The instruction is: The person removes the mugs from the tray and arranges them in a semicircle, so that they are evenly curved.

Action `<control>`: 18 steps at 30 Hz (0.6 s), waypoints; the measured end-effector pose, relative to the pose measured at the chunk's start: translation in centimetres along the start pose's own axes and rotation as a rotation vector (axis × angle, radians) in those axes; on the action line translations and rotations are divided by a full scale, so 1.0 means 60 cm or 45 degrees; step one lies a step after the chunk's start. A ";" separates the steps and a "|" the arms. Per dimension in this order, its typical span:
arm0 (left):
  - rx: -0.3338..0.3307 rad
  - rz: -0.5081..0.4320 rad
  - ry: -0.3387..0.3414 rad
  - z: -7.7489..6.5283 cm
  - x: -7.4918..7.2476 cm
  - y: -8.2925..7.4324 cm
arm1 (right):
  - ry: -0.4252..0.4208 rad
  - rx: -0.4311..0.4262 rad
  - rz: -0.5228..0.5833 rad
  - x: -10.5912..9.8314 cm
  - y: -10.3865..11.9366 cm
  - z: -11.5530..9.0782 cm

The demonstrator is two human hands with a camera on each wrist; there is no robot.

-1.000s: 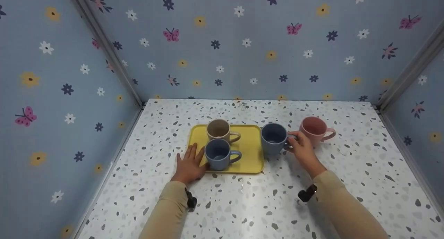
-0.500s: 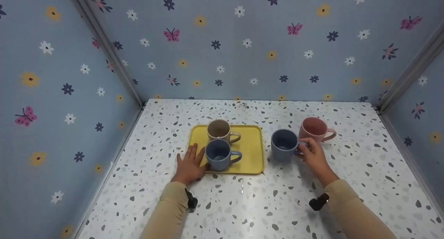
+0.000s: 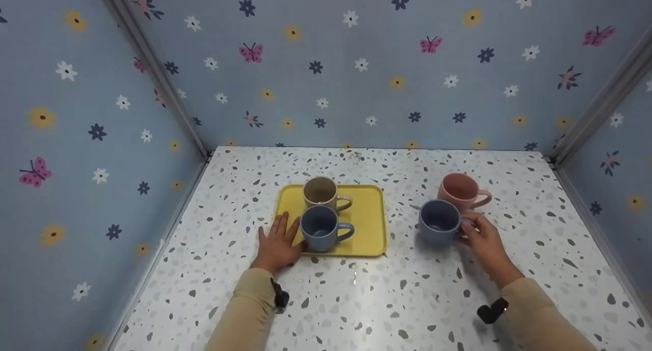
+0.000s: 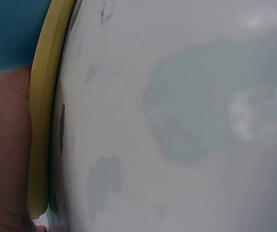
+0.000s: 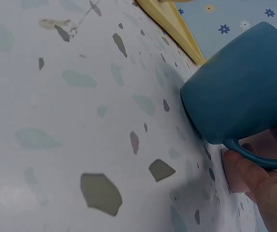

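Pinching the rightmost blue mug [image 3: 439, 225] by its handle [image 5: 261, 161] with the right grip [image 3: 485, 243], resting the spread left grip [image 3: 277, 246] on the yellow tray [image 3: 368, 213].

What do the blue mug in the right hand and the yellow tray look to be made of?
The blue mug held by the right hand: probably ceramic, satin to matte; its smooth, evenly coloured wall shows no sharp highlight in the right wrist view, though plastic is possible.
The yellow tray: likely moulded plastic, low sheen; its rounded corners and raised yellow rim look formed in one piece.
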State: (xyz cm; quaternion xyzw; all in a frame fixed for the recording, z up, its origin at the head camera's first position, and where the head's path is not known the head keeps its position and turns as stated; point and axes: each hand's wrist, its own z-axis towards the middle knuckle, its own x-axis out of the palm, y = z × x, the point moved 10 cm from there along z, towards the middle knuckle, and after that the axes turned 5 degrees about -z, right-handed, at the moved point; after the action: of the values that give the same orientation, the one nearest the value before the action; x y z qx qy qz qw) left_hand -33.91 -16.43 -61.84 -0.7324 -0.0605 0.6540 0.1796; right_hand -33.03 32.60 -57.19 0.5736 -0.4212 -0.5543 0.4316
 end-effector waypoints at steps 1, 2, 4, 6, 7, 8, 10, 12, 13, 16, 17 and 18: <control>0.002 -0.002 -0.002 0.001 0.001 0.001 | 0.002 0.005 -0.009 -0.004 -0.001 -0.002; -0.002 0.001 0.002 0.002 0.002 0.002 | 0.002 0.012 -0.010 -0.009 -0.002 -0.004; -0.011 -0.004 0.007 0.002 0.003 0.004 | -0.003 0.021 -0.013 -0.016 -0.002 -0.007; -0.011 -0.013 0.003 0.003 0.002 0.004 | -0.007 0.019 -0.018 -0.024 -0.001 -0.009; -0.013 -0.012 0.007 0.003 0.003 0.004 | -0.008 0.016 -0.025 -0.027 -0.001 -0.010; -0.016 -0.009 0.013 0.002 0.004 0.004 | -0.012 0.013 -0.026 -0.031 -0.001 -0.011; -0.011 -0.022 0.007 0.001 0.003 0.002 | -0.017 0.011 -0.022 -0.038 -0.002 -0.012; -0.020 -0.022 0.014 0.000 0.004 0.002 | -0.020 0.009 0.001 -0.043 -0.005 -0.012; -0.021 -0.025 0.012 -0.001 0.003 0.002 | -0.023 0.009 0.015 -0.046 -0.005 -0.013; -0.024 -0.029 0.006 -0.002 0.001 0.001 | -0.039 0.012 0.013 -0.056 -0.008 -0.015; -0.026 -0.023 0.012 -0.002 0.001 0.001 | -0.047 0.013 0.011 -0.061 -0.008 -0.016; -0.017 -0.029 0.003 -0.002 -0.001 -0.001 | -0.056 0.015 0.002 -0.066 -0.009 -0.017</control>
State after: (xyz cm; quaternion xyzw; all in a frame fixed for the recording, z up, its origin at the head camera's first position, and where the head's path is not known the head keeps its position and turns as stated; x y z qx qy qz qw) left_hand -33.80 -16.42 -61.77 -0.7337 -0.0732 0.6504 0.1822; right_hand -32.12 36.57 -56.63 0.5636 -0.4342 -0.5639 0.4193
